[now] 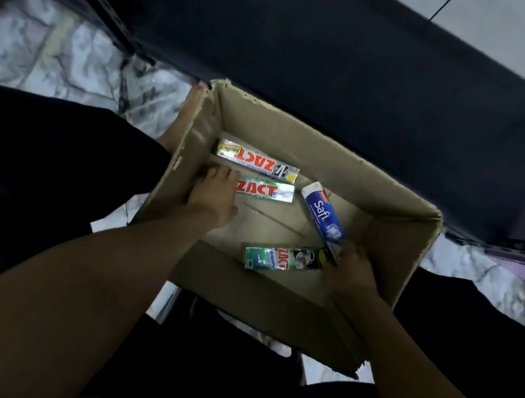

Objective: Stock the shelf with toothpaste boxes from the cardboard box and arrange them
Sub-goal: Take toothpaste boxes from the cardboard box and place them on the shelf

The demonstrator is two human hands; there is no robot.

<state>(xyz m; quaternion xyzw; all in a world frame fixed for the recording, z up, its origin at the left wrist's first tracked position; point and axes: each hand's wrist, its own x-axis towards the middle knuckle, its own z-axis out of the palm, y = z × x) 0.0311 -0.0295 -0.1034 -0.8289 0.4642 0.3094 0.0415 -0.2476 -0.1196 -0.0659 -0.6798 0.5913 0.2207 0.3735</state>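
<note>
Light, stiff, slick toothpaste boxes (257, 162) lie in the cardboard box (388, 227), best pinched across the long sides; the right hand (351, 271) curls its fingers (347, 248) round the Safi box (321, 212) at its near end, while the left hand (213, 195) covers a ZACT box (271, 191) end, grip unclear.

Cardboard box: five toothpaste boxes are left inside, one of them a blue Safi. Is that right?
No. The head view shows four in the cardboard box, not five: a silver ZACT box, a green ZACT box, a near ZACT box and the blue Safi box.
</note>
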